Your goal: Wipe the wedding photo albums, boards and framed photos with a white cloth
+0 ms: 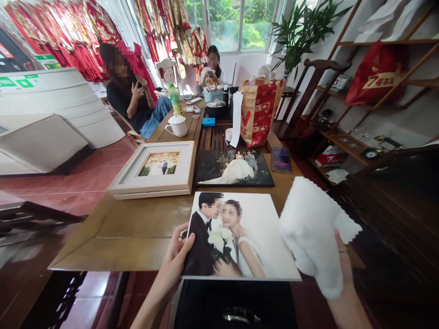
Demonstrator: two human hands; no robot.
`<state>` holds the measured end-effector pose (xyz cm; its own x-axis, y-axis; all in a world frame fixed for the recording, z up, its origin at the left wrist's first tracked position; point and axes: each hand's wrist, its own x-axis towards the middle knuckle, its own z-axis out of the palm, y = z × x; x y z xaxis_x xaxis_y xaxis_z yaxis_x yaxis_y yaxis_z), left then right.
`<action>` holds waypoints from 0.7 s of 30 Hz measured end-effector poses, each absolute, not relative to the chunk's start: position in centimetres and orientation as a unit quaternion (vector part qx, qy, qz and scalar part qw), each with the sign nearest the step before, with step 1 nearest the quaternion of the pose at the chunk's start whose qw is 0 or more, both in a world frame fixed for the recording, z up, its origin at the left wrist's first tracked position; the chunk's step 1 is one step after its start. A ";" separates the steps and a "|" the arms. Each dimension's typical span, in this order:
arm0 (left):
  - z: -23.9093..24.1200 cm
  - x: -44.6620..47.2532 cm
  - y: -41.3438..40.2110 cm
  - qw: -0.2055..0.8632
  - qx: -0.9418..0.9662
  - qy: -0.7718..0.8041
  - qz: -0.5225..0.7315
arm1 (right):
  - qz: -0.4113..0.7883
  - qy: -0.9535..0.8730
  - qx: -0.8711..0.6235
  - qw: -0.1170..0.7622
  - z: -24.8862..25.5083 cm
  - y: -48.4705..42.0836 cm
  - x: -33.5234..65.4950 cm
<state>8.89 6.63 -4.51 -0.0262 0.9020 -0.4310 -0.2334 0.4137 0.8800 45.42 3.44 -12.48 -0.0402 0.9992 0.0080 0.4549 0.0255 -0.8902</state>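
Observation:
A large wedding photo print (240, 237) lies at the near edge of the wooden table (137, 228). My left hand (174, 260) grips its lower left corner, thumb on top. My right hand (339, 260) holds a white cloth (312, 228) up beside the print's right edge; the cloth hides most of the fingers.
A white framed photo (156, 167) and a dark wedding photo panel (235, 168) lie further back. A white cup (177, 124), green bottle (175, 98), red-and-tan paper bag (259, 109) and pots stand beyond. Two seated people look at phones. Wooden shelves stand at the right.

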 end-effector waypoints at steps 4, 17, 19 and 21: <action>-4.3 9.5 7.0 0.631 0.297 0.549 0.462 | 0.491 -0.303 -0.582 0.573 -10.4 4.8 41.9; -5.6 8.8 8.3 0.644 0.397 0.523 0.393 | 0.502 -0.013 -0.523 0.688 -8.0 5.5 38.9; -5.8 8.9 8.3 0.640 0.419 0.514 0.388 | 0.506 -0.021 -0.525 0.684 -8.2 5.5 39.1; -5.9 8.9 8.4 0.613 0.449 0.520 0.391 | 0.502 -0.016 -0.527 0.685 -8.2 5.7 39.2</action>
<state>8.94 8.40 -5.85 0.1541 0.9456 -0.2866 -0.0126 0.2919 0.9564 39.16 5.67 -8.18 0.4946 0.7051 -0.5081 -0.6714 -0.0613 -0.7385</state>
